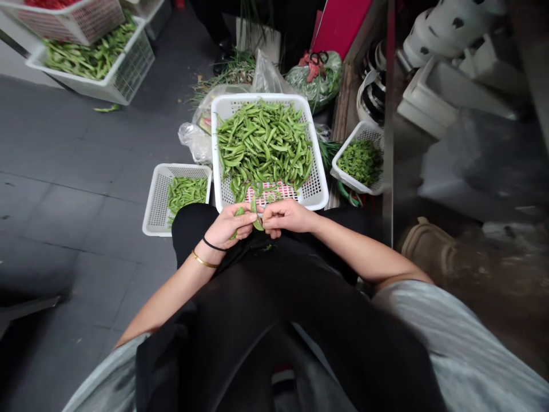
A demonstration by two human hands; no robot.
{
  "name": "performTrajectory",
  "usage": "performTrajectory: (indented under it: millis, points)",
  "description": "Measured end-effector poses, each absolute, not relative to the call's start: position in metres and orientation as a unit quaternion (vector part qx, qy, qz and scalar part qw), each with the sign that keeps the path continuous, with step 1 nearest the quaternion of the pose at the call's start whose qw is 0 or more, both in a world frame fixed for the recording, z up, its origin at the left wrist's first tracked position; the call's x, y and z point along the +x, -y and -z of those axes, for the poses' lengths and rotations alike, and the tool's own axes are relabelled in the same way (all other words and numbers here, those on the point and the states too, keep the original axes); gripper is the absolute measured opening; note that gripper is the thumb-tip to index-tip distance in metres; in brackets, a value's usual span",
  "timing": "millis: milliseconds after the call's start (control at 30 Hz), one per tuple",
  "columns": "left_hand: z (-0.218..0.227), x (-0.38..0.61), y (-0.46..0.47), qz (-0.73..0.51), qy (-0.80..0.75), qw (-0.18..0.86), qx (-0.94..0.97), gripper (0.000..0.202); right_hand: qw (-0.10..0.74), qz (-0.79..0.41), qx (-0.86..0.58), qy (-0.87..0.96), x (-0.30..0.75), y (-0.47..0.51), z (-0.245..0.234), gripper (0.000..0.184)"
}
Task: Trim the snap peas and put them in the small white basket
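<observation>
Between my two hands, above my lap, a green pea pod (pixel 256 216) stands nearly upright. My left hand (pixel 234 225) is closed and pinches this pod, with another pod (pixel 239 213) tucked in its fingers. From the right, my right hand (pixel 288 217) is closed, its thumb and fingertips at the edge of the pod; anything thin between them is too small to make out. Just beyond the hands, a large white basket (pixel 319 189) rests by my knees, heaped with pea pods (pixel 266 143).
A smaller white basket (pixel 150 206) with pods stands on the floor at left. At right is another basket (pixel 343 154) of chopped greens. Stacked crates (pixel 128 74) with vegetables are at the far left. Plastic bags and a bagged bundle of greens (pixel 321 86) lie behind the large basket.
</observation>
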State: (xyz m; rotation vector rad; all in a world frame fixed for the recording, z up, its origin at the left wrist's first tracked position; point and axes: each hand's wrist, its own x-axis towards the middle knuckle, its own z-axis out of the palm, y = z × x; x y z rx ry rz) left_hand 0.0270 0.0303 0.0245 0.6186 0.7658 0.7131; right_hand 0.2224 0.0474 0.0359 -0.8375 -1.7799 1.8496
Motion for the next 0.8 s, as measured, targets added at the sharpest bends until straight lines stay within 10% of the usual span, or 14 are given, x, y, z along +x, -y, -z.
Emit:
performTrajectory:
  millis: [267,467,600,800]
  points:
    - [-0.024,0.011,-0.034,-0.284,-0.351,0.839,0.303,0.030,0.342,-0.453,-0.481,0.668,0.262,-0.075,-0.039,0.034]
    - [-0.023,0.017,-0.043,-0.244,-0.383,0.793,0.406,0.025,0.107,-0.124,-0.345,0.924,0.233,-0.061,-0.047,0.031]
    - [-0.039,0.021,-0.048,-0.204,-0.377,0.659,0.618,0.008,0.053,-0.233,-0.248,0.939,0.226,-0.059,-0.039,0.027]
    - [-0.045,0.028,-0.047,-0.361,-0.387,0.657,0.537,0.018,0.255,-0.563,-0.324,0.716,0.228,-0.062,-0.036,0.034]
